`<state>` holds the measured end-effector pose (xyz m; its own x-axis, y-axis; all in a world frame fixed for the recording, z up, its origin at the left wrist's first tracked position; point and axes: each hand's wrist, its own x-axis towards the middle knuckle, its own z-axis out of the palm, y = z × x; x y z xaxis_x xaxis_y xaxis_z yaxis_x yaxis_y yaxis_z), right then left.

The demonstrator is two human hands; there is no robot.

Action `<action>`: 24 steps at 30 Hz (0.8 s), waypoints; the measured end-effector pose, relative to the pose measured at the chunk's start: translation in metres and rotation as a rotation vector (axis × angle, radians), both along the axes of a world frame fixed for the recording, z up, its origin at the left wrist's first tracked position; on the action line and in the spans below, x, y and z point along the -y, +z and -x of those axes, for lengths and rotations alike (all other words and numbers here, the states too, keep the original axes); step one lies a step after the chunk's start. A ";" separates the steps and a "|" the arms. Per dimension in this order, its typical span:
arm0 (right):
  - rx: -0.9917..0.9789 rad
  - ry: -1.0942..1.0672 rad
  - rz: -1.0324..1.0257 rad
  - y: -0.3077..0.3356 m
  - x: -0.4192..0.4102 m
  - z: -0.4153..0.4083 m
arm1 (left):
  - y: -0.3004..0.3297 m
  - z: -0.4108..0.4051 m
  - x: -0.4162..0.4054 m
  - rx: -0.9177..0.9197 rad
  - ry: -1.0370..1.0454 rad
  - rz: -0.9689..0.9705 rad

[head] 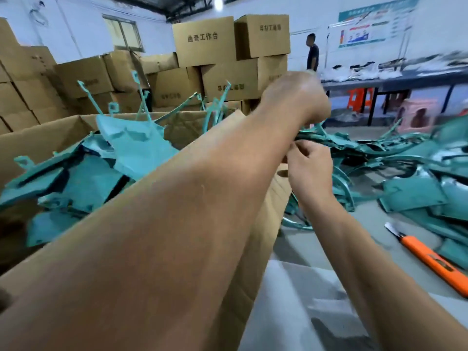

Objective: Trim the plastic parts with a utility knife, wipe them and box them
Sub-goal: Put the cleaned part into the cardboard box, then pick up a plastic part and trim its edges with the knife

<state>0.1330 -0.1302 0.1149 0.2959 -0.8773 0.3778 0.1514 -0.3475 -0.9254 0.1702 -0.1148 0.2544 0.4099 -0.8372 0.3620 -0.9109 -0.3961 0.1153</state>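
Both the left hand [295,97] and right hand [310,165] seemingly pinch a teal part [319,139] just right of the open box [76,130], probably to pull it from the pile, the utility knife [428,259] lying unused.

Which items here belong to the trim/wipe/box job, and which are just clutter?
Job:
- teal plastic parts heaped on the table
- orange utility knife
- open cardboard box holding teal parts
- left hand and right hand, both gripping a part from the heap

Lying about:
- stacked sealed cartons
- orange stool
- wall poster

open box [50,138] left, parts inside | parts pile [405,178] right on table | knife [428,262] before pile
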 end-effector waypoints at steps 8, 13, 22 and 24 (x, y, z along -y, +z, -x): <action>-0.853 -0.253 0.110 -0.092 0.093 0.066 | -0.152 0.023 0.066 -0.414 0.066 -0.116; -0.931 -0.202 0.078 -0.122 0.124 0.070 | -0.225 0.019 0.086 -0.648 0.178 -0.167; -0.308 -0.109 -0.155 -0.129 0.124 0.083 | -0.235 0.017 0.113 -1.612 0.170 0.234; -0.219 -0.153 -0.158 -0.130 0.114 0.090 | -0.229 0.021 0.117 -1.680 0.087 0.255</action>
<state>0.0428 -0.2447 -0.0156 0.2149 -0.9608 0.1751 -0.1003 -0.2001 -0.9746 0.1497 -0.2318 0.0250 0.4909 -0.7866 -0.3744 0.2937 -0.2551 0.9212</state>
